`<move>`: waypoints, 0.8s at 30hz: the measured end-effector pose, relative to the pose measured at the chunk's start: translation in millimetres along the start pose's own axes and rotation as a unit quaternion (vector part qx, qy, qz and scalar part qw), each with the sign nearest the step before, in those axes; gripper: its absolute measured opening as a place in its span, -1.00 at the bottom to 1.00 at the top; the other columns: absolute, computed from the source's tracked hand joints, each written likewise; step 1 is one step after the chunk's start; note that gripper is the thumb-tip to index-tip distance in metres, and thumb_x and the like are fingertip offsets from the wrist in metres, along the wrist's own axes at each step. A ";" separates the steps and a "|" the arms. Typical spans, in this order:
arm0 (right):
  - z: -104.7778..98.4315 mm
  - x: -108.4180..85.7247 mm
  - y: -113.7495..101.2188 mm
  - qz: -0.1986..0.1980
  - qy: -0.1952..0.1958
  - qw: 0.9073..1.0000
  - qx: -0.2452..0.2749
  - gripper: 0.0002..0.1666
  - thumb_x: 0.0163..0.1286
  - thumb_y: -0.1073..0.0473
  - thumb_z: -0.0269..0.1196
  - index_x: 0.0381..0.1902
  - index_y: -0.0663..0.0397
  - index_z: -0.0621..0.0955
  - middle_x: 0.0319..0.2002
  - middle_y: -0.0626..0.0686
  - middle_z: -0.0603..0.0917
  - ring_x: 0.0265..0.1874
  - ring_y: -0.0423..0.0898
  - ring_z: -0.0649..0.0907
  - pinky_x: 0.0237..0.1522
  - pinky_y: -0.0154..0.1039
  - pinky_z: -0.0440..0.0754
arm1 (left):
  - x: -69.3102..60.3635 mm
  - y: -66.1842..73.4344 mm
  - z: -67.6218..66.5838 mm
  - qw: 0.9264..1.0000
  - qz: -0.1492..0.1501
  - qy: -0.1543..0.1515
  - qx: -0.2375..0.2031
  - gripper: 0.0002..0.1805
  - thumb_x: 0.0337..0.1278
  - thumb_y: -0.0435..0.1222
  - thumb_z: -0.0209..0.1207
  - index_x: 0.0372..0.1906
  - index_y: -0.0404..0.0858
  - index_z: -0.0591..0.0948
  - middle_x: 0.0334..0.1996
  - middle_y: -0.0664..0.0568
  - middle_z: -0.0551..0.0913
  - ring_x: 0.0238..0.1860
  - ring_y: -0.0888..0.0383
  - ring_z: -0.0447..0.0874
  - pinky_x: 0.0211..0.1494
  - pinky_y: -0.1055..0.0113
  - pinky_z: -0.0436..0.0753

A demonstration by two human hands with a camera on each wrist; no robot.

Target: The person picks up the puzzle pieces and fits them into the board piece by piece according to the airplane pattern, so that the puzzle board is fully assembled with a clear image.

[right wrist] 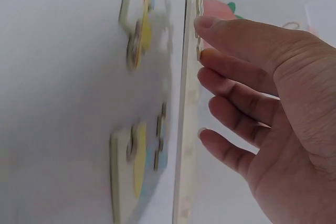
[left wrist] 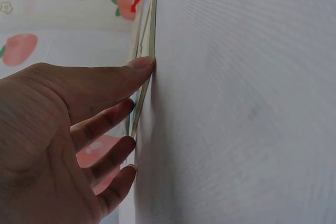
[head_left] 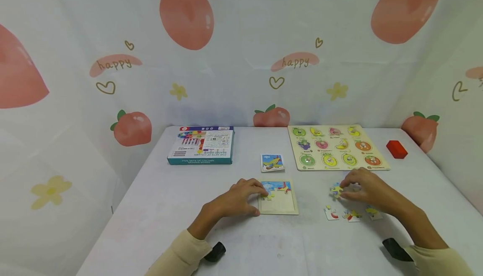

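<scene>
A square wooden puzzle tray [head_left: 278, 205] lies on the table, with several joined picture pieces [head_left: 277, 186] along its top and left. My left hand [head_left: 237, 198] holds the tray's left side, thumb at the near corner and fingertips over the left edge; in the left wrist view its thumb meets the tray's rim [left wrist: 153, 30]. My right hand [head_left: 367, 188] pinches a jigsaw piece [head_left: 335, 190] between thumb and index finger; in the right wrist view the piece [right wrist: 199, 52] shows edge-on. Nearer the table's front edge lie three spots of loose pieces [head_left: 331, 213].
Behind the tray lies a small picture card [head_left: 272, 162] of a yellow plane. A fruit puzzle board [head_left: 328, 141] lies at the back right, a red block [head_left: 397, 149] beyond it. A flat teal-edged box [head_left: 201, 146] sits at the back left.
</scene>
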State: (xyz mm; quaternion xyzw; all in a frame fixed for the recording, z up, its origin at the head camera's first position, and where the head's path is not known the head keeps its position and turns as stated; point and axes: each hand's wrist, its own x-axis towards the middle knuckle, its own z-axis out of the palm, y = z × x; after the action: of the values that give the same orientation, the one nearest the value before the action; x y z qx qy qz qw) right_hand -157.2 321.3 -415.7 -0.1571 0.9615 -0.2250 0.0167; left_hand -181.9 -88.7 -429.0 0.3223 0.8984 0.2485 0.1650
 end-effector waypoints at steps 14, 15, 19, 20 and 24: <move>8.6 23.1 -33.2 -0.046 -0.013 0.999 -0.001 -0.79 0.31 -0.03 0.53 -0.14 -0.17 0.82 -0.08 -0.14 0.71 0.10 0.05 0.60 0.17 0.22 0.63 | 0.1 -0.4 0.0 1.000 0.004 -0.001 0.003 -0.44 0.19 -0.19 0.51 0.32 -0.01 0.69 0.34 0.20 0.54 0.37 0.09 0.37 0.44 0.03 0.41; 9.4 25.1 -35.5 -0.050 -0.013 0.999 -0.001 -0.80 0.31 -0.03 0.52 -0.15 -0.17 0.82 -0.08 -0.15 0.71 0.09 0.04 0.60 0.16 0.19 0.64 | 0.2 -0.6 0.2 1.000 0.004 -0.001 0.004 -0.44 0.20 -0.19 0.51 0.32 -0.01 0.69 0.34 0.20 0.54 0.37 0.09 0.37 0.44 0.04 0.41; 13.9 32.7 -44.6 -0.072 -0.012 0.997 -0.003 -0.84 0.32 -0.01 0.52 -0.17 -0.19 0.81 -0.10 -0.19 0.69 0.06 -0.02 0.60 0.12 0.09 0.65 | 0.2 -1.0 0.4 1.000 0.003 -0.001 0.005 -0.44 0.20 -0.19 0.51 0.32 -0.01 0.69 0.35 0.20 0.54 0.36 0.10 0.37 0.45 0.04 0.41; 15.1 34.5 -47.0 -0.077 -0.012 0.997 -0.004 -0.84 0.32 -0.01 0.52 -0.17 -0.19 0.81 -0.11 -0.20 0.68 0.05 -0.04 0.59 0.11 0.06 0.65 | 0.1 -1.2 0.5 1.000 0.003 -0.001 0.005 -0.44 0.20 -0.19 0.51 0.32 -0.01 0.69 0.35 0.20 0.54 0.36 0.10 0.37 0.45 0.04 0.41; 19.3 41.5 -55.9 -0.094 -0.014 0.995 -0.003 -0.86 0.33 0.00 0.51 -0.18 -0.19 0.82 -0.11 -0.20 0.67 0.03 -0.06 0.58 0.09 0.03 0.63 | 0.1 -1.4 0.7 1.000 0.004 -0.001 0.003 -0.44 0.21 -0.19 0.51 0.33 -0.01 0.69 0.36 0.20 0.53 0.37 0.09 0.36 0.45 0.04 0.41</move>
State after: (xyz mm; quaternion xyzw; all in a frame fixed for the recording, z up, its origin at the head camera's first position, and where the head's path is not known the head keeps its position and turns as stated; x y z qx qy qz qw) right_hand -178.2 252.7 -406.9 -0.2499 0.9428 -0.2206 0.0085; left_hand -182.3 -89.4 -430.4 0.3270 0.8977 0.2461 0.1634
